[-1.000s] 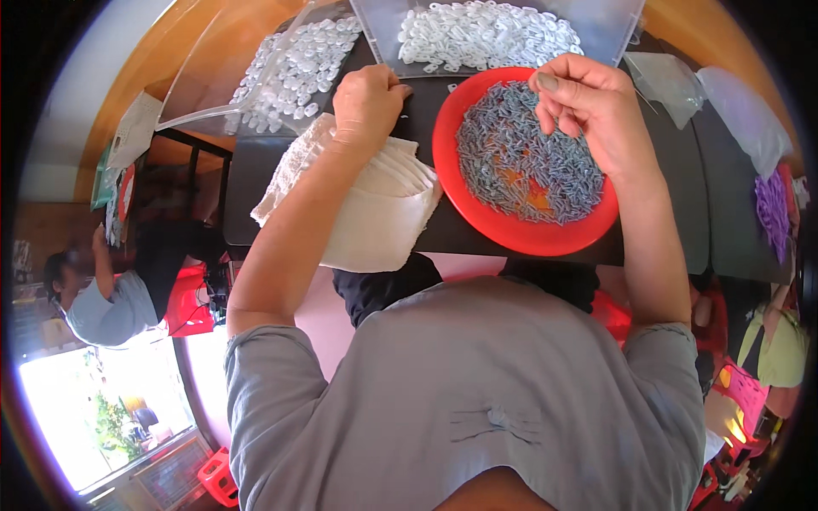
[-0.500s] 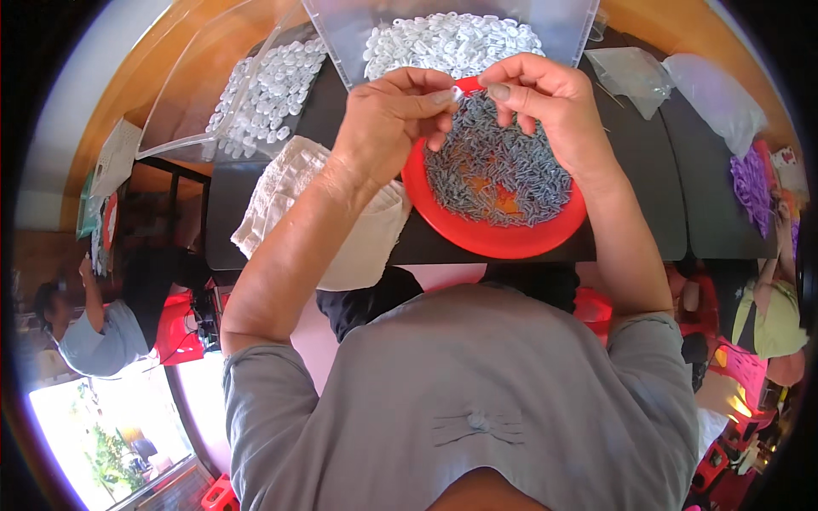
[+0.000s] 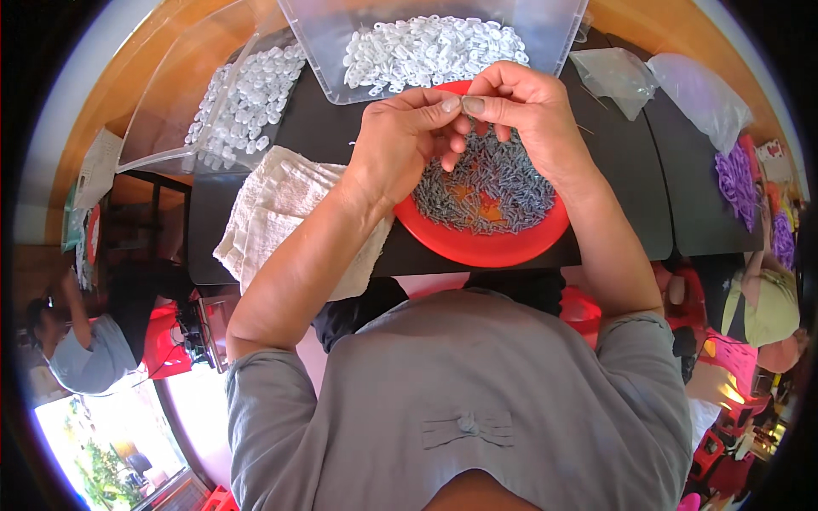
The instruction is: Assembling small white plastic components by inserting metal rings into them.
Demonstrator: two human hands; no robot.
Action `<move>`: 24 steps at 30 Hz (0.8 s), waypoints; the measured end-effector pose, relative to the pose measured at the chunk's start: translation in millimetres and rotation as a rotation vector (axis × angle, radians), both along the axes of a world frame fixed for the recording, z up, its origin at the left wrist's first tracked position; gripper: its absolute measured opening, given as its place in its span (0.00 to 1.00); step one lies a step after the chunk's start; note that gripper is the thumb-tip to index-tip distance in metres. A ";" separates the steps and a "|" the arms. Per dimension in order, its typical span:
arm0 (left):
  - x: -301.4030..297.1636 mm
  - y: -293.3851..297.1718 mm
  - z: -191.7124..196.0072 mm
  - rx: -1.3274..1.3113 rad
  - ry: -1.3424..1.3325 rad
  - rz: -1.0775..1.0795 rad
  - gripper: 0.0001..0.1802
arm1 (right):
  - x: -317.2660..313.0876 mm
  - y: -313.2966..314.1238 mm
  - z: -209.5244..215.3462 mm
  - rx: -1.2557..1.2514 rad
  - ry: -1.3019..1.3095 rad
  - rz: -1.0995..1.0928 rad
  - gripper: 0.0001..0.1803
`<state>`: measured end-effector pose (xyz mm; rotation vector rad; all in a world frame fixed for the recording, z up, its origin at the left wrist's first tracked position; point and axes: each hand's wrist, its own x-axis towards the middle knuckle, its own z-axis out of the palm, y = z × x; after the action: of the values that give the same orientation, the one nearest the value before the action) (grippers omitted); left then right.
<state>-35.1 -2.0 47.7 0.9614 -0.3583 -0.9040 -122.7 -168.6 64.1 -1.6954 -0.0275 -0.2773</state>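
My left hand (image 3: 400, 128) and my right hand (image 3: 524, 106) meet above the far part of a red basin (image 3: 477, 251). Thumb and fingers are pinched together on both, and the thumb tips almost touch. The left pinch is on a small white plastic piece, now mostly hidden by the fingertips. Whatever the right fingers grip is too small or covered to make out. Below them, the basin holds a heap of small grey screw-like pieces (image 3: 503, 192).
Beyond the basin, a clear plastic bin (image 3: 328, 89) holds many white plastic pieces (image 3: 434, 51); another clear container (image 3: 145, 162) lies at left with similar ones. A cream towel (image 3: 273, 204) is under my left forearm. Clear bags (image 3: 699, 94) and purple material (image 3: 737, 183) sit at right.
My hands have come together, the right thumb moving in to the left fingertips. The white piece that showed in the left pinch is now mostly covered. The view has shifted slightly.
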 end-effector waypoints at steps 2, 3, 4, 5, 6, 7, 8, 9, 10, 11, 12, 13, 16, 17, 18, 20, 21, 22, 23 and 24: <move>-2.3 0.5 -0.1 0.038 -0.073 0.023 0.09 | 0.8 -1.4 -2.0 -0.002 0.021 -0.036 0.06; -3.4 0.3 -0.3 0.077 -0.149 0.044 0.09 | 0.7 -0.2 -1.6 -0.004 0.026 -0.034 0.06; -4.4 0.6 -0.5 0.076 -0.145 0.049 0.09 | -0.2 2.7 -0.3 0.004 0.040 -0.040 0.06; -5.5 0.7 -0.6 0.102 -0.178 0.071 0.09 | -0.6 4.6 1.0 0.012 0.053 -0.046 0.06; -6.5 0.8 -0.4 0.128 -0.210 0.092 0.08 | -0.5 5.2 2.3 0.011 0.057 -0.041 0.06; -7.9 0.9 0.6 0.128 -0.206 0.094 0.08 | -0.9 5.4 3.3 0.013 0.054 -0.046 0.07; -9.4 1.0 2.2 0.128 -0.207 0.097 0.08 | -1.2 5.3 3.4 0.014 0.051 -0.051 0.07; -10.1 1.0 2.5 0.128 -0.209 0.100 0.07 | -1.5 5.0 2.6 0.014 0.054 -0.049 0.07; -9.7 1.3 1.6 0.127 -0.207 0.101 0.07 | -1.6 4.7 2.5 0.024 0.047 -0.049 0.07; -9.0 1.5 0.4 0.117 -0.194 0.104 0.07 | -1.6 4.5 2.6 0.034 0.039 -0.049 0.07; -8.5 1.5 -0.1 0.106 -0.181 0.106 0.07 | -1.6 4.9 3.4 0.033 0.039 -0.048 0.07; -8.8 1.6 -0.6 0.105 -0.179 0.107 0.07 | -1.6 5.6 3.8 0.031 0.039 -0.039 0.07; -10.3 1.4 -0.9 0.119 -0.191 0.136 0.07 | -1.1 6.4 2.8 0.003 0.034 -0.041 0.08; -10.9 0.8 -0.7 0.123 -0.199 0.142 0.08 | -0.8 6.7 2.2 -0.024 0.030 -0.053 0.08; -11.3 0.5 -0.5 0.127 -0.207 0.150 0.08 | -0.9 7.2 1.6 -0.026 0.029 -0.050 0.08; -10.9 0.7 -1.1 0.143 -0.232 0.145 0.08 | -1.3 7.5 1.6 -0.014 0.011 -0.027 0.08; -10.5 0.7 -1.9 0.162 -0.256 0.136 0.09 | -1.6 7.9 2.3 -0.019 0.009 -0.023 0.08; -10.2 0.8 -2.7 0.158 -0.258 0.140 0.09 | -2.0 9.1 2.8 -0.039 0.041 -0.037 0.08; -10.1 0.6 -3.7 0.152 -0.228 0.151 0.08 | -1.4 10.2 3.0 -0.061 0.072 -0.052 0.08; -9.5 1.0 -4.3 0.144 -0.199 0.161 0.08 | 0.6 10.7 1.1 -0.068 0.070 -0.049 0.08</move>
<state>-44.5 -1.0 43.5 1.2001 -0.3821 -0.6965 -122.1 -157.8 65.2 -1.7742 0.0576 -0.2560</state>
